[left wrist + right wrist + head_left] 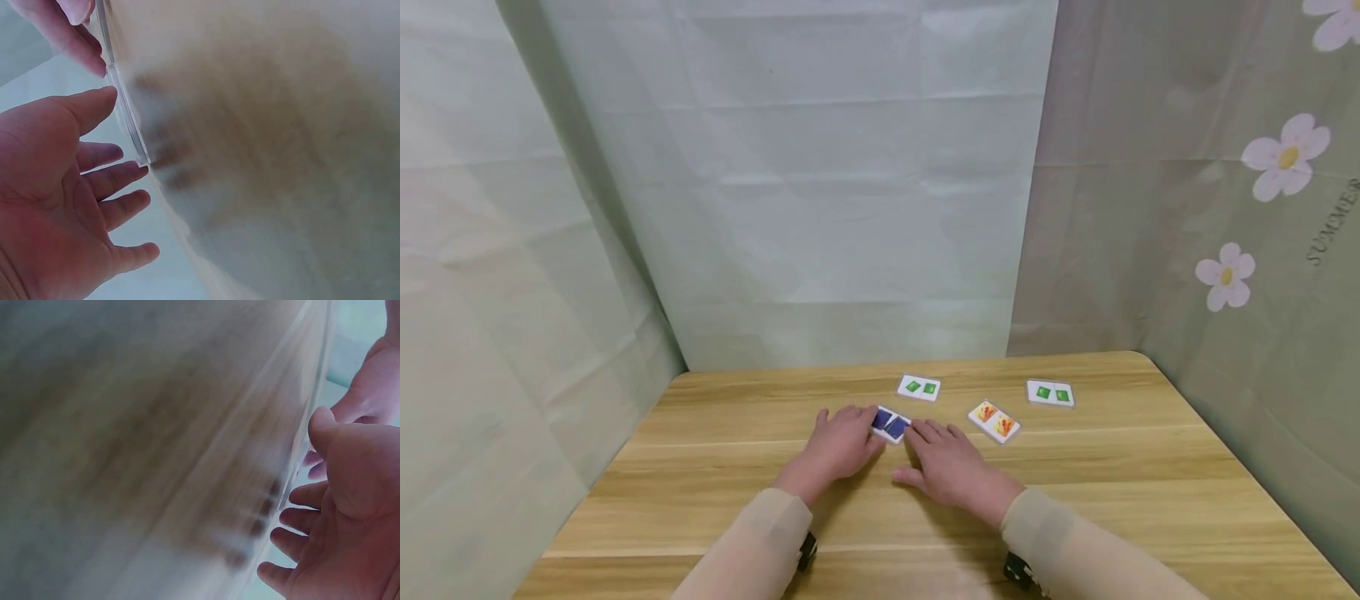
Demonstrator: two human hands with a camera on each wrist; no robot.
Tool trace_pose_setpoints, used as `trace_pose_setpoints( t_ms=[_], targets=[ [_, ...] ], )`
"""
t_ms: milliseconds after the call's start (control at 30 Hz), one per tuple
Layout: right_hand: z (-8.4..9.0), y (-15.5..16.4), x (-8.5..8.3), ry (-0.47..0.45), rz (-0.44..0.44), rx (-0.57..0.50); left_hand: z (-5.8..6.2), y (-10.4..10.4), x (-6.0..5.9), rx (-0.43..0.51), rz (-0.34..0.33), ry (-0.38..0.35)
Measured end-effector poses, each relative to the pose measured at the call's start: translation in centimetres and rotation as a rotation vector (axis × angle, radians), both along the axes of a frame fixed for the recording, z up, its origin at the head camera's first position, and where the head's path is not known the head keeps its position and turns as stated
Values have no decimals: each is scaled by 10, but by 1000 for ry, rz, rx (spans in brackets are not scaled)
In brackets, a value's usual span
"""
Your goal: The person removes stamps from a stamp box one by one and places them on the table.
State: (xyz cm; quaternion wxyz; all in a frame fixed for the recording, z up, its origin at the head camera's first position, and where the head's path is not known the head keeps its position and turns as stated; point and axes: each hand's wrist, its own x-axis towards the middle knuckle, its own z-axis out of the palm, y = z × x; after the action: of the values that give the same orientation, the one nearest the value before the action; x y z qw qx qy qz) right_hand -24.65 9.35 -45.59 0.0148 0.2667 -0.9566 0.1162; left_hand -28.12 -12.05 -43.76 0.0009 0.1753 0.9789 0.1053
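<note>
The blue card [897,428] lies flat on the wooden table [700,467], between the left hand [842,440] and the right hand [946,462]. Both hands have loosely extended fingers at its two ends; neither grips it, as I see. The step seems to be adjusting this card, and the next move would call for light, even pressure. A green card [919,387] limits the far side, an orange card [994,422] the right; leftward is open wood until the edge.

Picture cards [994,422] on wooden table [1150,492]
</note>
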Motion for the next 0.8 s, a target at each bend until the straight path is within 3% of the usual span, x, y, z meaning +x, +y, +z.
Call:
trace_pose_setpoints(
  t_ms=[267, 800],
  targets=[
    [6, 2, 4, -30, 3, -40, 2, 0, 12, -2, -12, -11],
    [-2, 14, 4, -48, 5, -64, 3, 6, 29, 17, -8, 30]
  ],
)
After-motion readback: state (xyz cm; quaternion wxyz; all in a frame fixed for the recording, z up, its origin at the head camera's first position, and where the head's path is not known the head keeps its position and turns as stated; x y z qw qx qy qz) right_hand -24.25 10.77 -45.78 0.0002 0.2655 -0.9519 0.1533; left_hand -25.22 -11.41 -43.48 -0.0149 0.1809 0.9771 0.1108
